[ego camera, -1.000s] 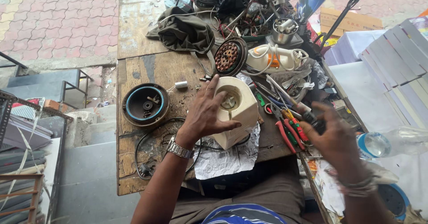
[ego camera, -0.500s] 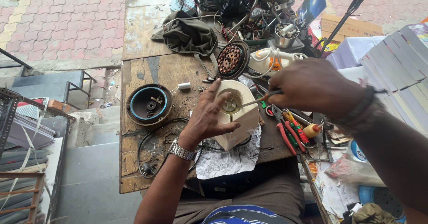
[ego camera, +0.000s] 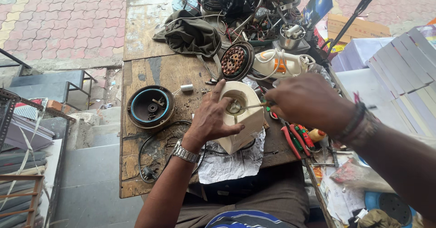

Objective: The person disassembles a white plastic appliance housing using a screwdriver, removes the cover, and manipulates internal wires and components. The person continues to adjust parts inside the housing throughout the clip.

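The left hand (ego camera: 210, 119) lies spread over the near side of a cream housing (ego camera: 240, 116), fingers apart and curved around its wall, thumb pointing up along the rim; a metal watch (ego camera: 185, 153) sits on that wrist. The housing stands on the wooden bench (ego camera: 145, 73), partly on a sheet of crumpled paper (ego camera: 227, 164) just below the hand. The right hand (ego camera: 309, 101) is closed on a thin screwdriver (ego camera: 252, 106), whose tip reaches left into the round opening at the housing's top; the fingers are pinched together around the handle, which is mostly hidden. Left of the left hand, well apart, lies a round black base (ego camera: 150, 106) with a blue ring. Beyond the hands sit a perforated disc (ego camera: 235, 61) and a dark cloth (ego camera: 193, 35). Below the right hand lie red-handled pliers (ego camera: 290, 141).
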